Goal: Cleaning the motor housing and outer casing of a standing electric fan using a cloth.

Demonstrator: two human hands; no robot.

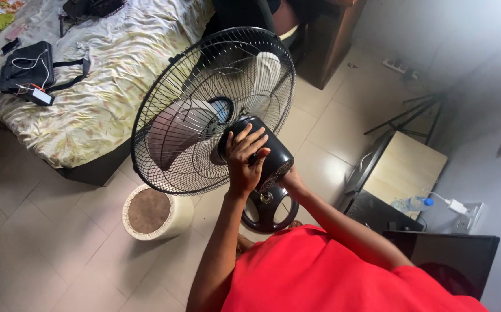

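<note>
Left hand (243, 159) on fan motor (268, 153), stool (157, 212) below

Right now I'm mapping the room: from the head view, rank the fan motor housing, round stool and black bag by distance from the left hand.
1. Fan motor housing: under the left hand.
2. Round stool: floor, lower left.
3. Black bag: on the bed, far upper left.

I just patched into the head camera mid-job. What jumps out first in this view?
A big black fan fills the centre, its wire cage facing a bed at upper left. The left hand lies on the black motor housing behind the cage, and the right hand is mostly hidden under it. A round stool stands on the tiled floor below the cage, beside a red garment at the bottom.
</note>
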